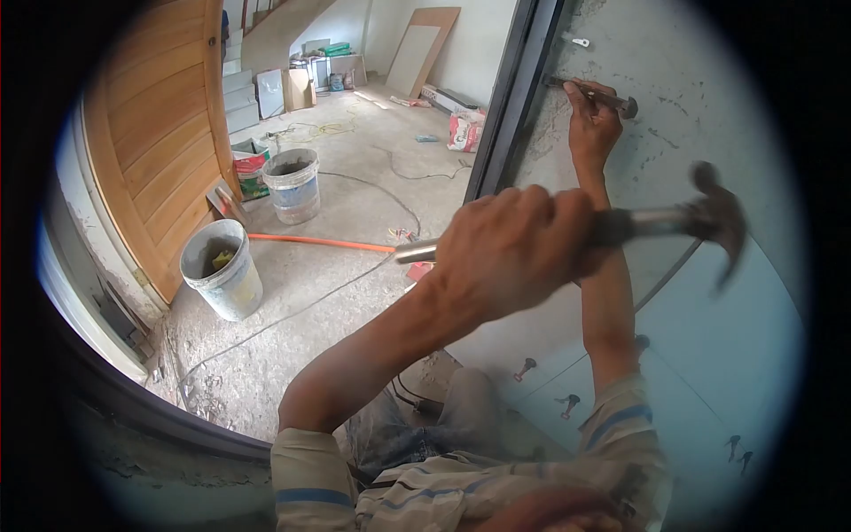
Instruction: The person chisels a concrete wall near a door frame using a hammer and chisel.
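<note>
A claw hammer (722, 217) is gripped by its handle in my left hand (519, 253), its head pointing right and slightly blurred. My left arm crosses in front of my body, fingers wrapped round the handle. Farther up, my right hand (596, 124) pinches a metal chisel (626, 107). The chisel's far end reaches the edge of the dark door frame (510, 97), beside the bare grey wall (674, 80). The hammer head is apart from the chisel, below and to its right.
Large pale tiles (736, 346) with several red-and-black clips (568, 406) cover the lower wall. Two buckets (293, 191) and an orange pole (324, 241) are on the dusty floor, with cables across it. A wooden door (155, 133) stands left; boards (424, 53) lean at the back.
</note>
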The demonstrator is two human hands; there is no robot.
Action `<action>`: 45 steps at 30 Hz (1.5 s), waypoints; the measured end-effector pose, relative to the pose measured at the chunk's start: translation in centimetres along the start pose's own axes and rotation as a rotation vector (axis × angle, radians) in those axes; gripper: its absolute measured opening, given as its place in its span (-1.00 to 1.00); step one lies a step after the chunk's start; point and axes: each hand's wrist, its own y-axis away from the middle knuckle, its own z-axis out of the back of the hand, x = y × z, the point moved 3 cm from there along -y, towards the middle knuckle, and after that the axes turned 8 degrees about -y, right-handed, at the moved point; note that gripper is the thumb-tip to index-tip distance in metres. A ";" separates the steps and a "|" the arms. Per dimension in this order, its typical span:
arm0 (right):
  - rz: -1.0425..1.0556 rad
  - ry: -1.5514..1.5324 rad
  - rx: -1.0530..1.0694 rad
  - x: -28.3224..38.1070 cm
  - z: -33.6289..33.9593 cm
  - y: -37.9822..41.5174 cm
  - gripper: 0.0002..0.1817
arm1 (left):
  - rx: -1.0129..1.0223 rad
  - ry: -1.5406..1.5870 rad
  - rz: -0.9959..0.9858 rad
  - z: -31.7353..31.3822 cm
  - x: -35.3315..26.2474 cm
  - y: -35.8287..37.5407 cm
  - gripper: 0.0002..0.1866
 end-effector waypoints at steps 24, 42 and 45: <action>-0.037 0.079 0.069 -0.4 0.2 2.2 -0.75 | 0.159 -0.080 0.124 -0.1 1.1 2.6 -0.59; 0.047 0.060 0.030 -0.7 -0.3 3.4 -0.79 | -0.281 -0.070 -0.267 -3.4 1.9 1.0 -0.74; 0.058 -0.008 0.029 -1.6 -0.1 2.6 -0.78 | 0.158 -0.193 0.154 -4.7 4.2 -0.5 -0.62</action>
